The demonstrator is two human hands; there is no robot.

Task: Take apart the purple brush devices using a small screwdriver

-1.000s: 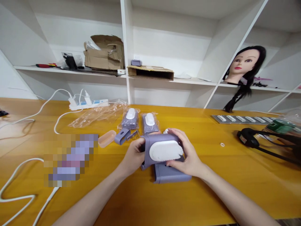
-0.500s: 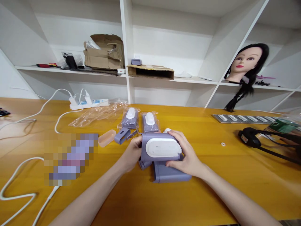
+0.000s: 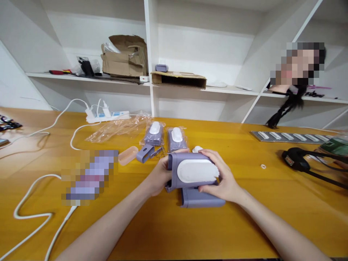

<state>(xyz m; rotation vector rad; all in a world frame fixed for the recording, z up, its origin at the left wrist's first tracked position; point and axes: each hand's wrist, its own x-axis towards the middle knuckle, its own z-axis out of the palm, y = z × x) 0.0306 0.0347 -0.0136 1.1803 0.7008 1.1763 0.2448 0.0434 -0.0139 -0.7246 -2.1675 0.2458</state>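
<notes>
Between my hands I hold a purple plastic housing (image 3: 179, 156) above the table, its face toward me. A white oval pad (image 3: 198, 172) with a ragged right end sits on that face. My left hand (image 3: 160, 175) grips the housing's left end, its fingertips hidden behind or inside it. My right hand (image 3: 224, 177) wraps the right end, thumb at the lower edge and fingers over the top. Another purple housing (image 3: 203, 198) lies on the table just below. A small white ragged piece (image 3: 197, 149) shows behind my right fingers.
Two bagged purple housings (image 3: 153, 139) with white ovals stand behind. To the left are a purple bracket (image 3: 145, 153), a peach oval tray (image 3: 128, 156), a blurred-out phone (image 3: 92, 175) on a cable and a power strip (image 3: 108, 116). At right lie a metal strip (image 3: 288, 137) and a black strapped device (image 3: 295, 159).
The camera view has shifted, so the scene sits slightly farther right. The held housing has turned a little, showing more of its left end. Both hands keep their grip.
</notes>
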